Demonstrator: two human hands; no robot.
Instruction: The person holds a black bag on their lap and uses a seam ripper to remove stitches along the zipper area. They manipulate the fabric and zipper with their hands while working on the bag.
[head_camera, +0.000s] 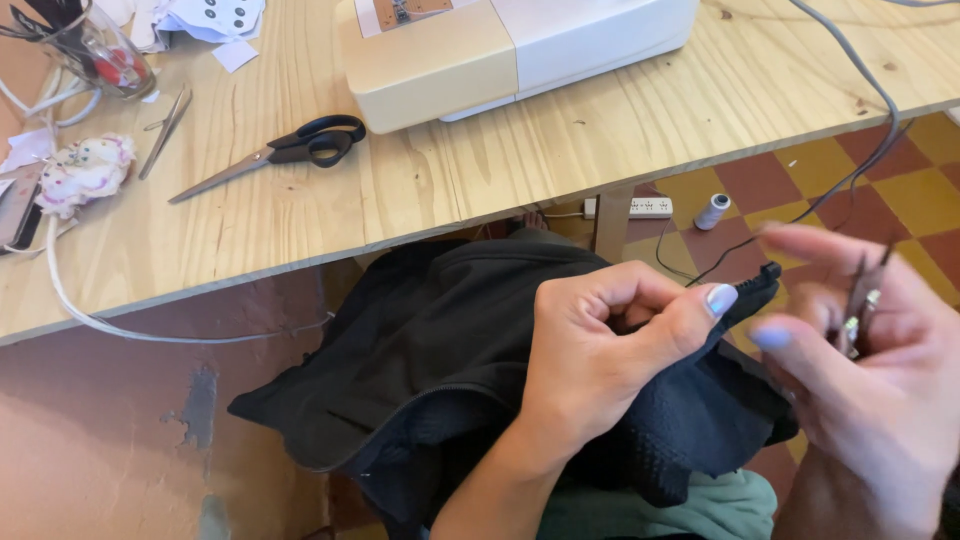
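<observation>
A black garment (430, 350) lies bunched on my lap below the table edge. My left hand (610, 350) pinches a corner of its fabric between thumb and forefinger, near a zipper end (765, 275). My right hand (870, 360) is blurred at the right and holds small metal thread snips (860, 310) just right of that corner. Both hands are close together, a few centimetres apart.
A wooden table (480, 190) carries a cream sewing machine (500, 50), black-handled scissors (280, 150), tweezers (165, 125), a pincushion (85, 170), a glass jar (100, 50) and a white cable (60, 280). On the checked floor lie a power strip (640, 207), a thread spool (712, 211) and a grey cord (860, 150).
</observation>
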